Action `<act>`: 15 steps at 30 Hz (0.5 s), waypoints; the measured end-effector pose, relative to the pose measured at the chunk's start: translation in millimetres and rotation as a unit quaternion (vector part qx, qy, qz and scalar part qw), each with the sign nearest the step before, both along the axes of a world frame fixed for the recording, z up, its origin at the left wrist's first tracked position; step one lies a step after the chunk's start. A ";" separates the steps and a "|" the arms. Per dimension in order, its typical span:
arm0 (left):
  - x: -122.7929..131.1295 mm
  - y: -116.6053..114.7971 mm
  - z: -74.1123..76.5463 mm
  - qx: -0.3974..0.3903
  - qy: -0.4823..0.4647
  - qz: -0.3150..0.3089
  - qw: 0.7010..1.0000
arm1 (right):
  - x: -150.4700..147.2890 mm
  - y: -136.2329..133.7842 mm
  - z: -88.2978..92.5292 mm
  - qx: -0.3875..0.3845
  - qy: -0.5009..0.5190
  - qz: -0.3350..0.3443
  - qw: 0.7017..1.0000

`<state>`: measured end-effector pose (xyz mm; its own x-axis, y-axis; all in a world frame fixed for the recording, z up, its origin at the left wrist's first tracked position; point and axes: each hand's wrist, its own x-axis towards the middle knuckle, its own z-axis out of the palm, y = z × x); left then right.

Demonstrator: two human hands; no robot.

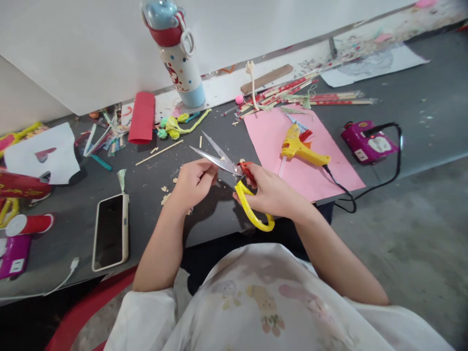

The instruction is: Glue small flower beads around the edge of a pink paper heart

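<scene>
My right hand (268,190) is closed round a pair of scissors (224,164), whose blades stand apart and point up and to the left. One yellow handle loop hangs below the palm. Something red shows at the right fingers; I cannot tell if it is part of the scissors. My left hand (195,183) is closed, with thumb and fingers pinched together beside the lower blade. What it pinches is hidden. Small pale wooden bits (165,199) lie on the dark table (215,226) near the left wrist, and a thin wooden stick (159,152) lies beyond them.
A yellow glue gun (305,152) rests on pink paper (261,134) at right, its cord running to a purple power box (367,142). A phone (110,231) lies at left. Behind stand a water bottle (183,63), a red packet (142,117) and wrapped chopsticks (336,97).
</scene>
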<state>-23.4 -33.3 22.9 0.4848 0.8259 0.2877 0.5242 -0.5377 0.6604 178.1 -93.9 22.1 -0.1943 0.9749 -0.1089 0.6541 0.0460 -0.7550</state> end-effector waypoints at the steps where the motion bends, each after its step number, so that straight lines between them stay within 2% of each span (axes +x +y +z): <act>1: -0.1 0.1 0.1 0.002 0.001 0.002 1.000 | 0.7 0.5 0.9 -0.008 0.004 0.003 1.000; 9: 0.0 2.3 -0.9 0.011 -0.005 0.003 1.000 | -0.2 4.1 1.5 -0.024 0.019 -0.019 0.999; 15: -0.6 2.7 -1.8 -0.011 -0.007 0.010 1.000 | -0.5 4.0 0.7 -0.029 0.038 -0.028 0.998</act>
